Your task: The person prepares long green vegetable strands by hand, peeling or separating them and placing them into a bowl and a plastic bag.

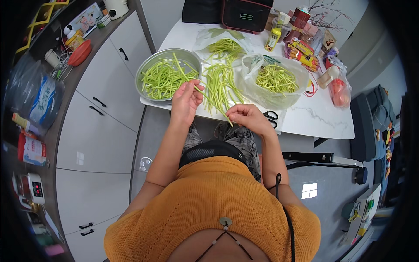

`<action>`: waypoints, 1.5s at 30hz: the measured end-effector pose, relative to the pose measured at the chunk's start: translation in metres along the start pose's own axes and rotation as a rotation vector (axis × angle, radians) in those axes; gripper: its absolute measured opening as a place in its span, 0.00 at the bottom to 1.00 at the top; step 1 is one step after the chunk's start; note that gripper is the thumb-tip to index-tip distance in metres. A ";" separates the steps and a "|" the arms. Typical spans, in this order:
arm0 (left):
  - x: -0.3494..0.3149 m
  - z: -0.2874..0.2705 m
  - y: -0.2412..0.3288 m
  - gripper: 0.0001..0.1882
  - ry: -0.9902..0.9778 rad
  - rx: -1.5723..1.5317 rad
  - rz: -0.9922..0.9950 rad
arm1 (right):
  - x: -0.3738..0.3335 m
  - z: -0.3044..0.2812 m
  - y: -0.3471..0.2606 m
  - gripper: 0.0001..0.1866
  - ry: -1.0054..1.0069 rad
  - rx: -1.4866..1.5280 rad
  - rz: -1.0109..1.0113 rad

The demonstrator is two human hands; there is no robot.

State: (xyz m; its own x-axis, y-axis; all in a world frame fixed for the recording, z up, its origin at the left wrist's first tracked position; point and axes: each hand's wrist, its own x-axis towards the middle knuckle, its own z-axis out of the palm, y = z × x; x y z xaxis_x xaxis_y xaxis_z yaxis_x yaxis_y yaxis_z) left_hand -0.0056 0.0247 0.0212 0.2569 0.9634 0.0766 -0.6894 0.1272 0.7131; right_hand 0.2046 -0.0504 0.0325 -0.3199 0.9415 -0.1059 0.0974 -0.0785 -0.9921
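Note:
A long green vegetable stem [212,102] stretches slantwise between my hands. My left hand [185,103] pinches it partway along, and its upper end sticks out past the fingers over the bowl. Close to its lower end, my right hand [249,117] grips the same stem between thumb and fingers. Short pieces of stem [162,79] fill much of the round metal bowl [139,75] at the left. Whole stems [221,85] lie loose in the middle of the table. To the right, an open plastic bag [279,101] holds curled stem scraps [276,79].
Black-handled scissors [271,117] rest by the white table's [325,120] front edge, near my right hand. Behind the loose stems lies another plastic bag [203,40] with stems. A yellow bottle [273,38], snack packets [302,54] and a bag of red fruit [340,92] stand farther right.

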 end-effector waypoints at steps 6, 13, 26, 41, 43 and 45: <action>-0.004 0.006 -0.004 0.11 -0.011 -0.032 -0.044 | 0.003 0.008 0.003 0.07 -0.145 0.095 0.062; -0.006 -0.002 -0.018 0.10 -0.048 -0.070 -0.175 | 0.004 0.012 0.003 0.08 0.151 0.298 -0.391; -0.020 0.012 -0.035 0.10 -0.102 -0.054 -0.283 | 0.002 0.008 0.004 0.23 0.196 0.494 -0.415; -0.021 0.014 -0.031 0.10 -0.045 -0.011 -0.207 | 0.003 0.006 0.007 0.09 0.680 -0.026 -0.361; -0.021 0.017 -0.028 0.10 -0.021 -0.009 -0.193 | 0.001 0.007 0.007 0.09 0.692 -0.103 -0.339; -0.021 0.018 -0.027 0.10 -0.012 -0.013 -0.191 | -0.001 0.012 0.004 0.09 0.654 -0.074 -0.307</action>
State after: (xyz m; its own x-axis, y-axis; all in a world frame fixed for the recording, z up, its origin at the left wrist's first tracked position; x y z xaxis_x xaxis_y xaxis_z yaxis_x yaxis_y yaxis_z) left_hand 0.0200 -0.0036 0.0126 0.3922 0.9185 -0.0511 -0.6358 0.3108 0.7065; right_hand 0.1943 -0.0552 0.0278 0.2838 0.9225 0.2616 0.1649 0.2217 -0.9611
